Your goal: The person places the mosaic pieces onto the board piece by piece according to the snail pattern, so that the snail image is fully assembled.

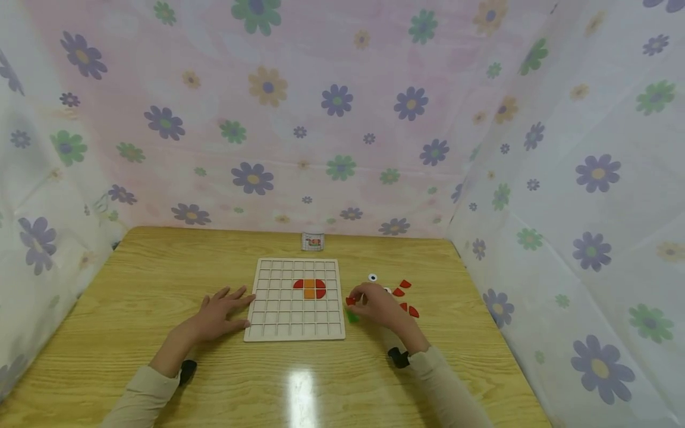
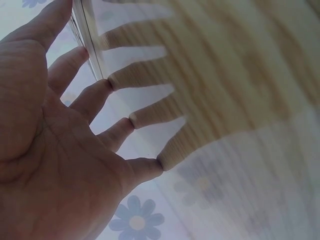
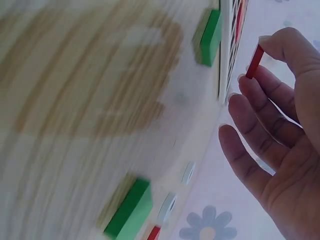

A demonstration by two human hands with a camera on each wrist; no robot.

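My right hand (image 1: 381, 306) pinches a small flat red piece (image 3: 255, 61) between thumb and fingertips, just off the right edge of a pale wooden grid board (image 1: 273, 329). On the board, orange squares (image 1: 309, 289) sit between red rounded pieces (image 1: 320, 289), right of the middle. With fingers spread, my left hand (image 1: 216, 316) rests at the board's left edge, its fingertips touching the board and table. A green piece (image 1: 352, 317) lies beneath the right hand, close to the board. The right wrist view shows another green block (image 3: 130, 210), which the hand hides from the head view.
Right of the right hand lie loose red pieces (image 1: 413, 311) and two round white eye pieces (image 1: 372, 277). A small picture card (image 1: 313, 241) lies behind the board. Flowered cloth (image 1: 289, 148) hangs around the back and sides of the wooden table (image 1: 160, 255).
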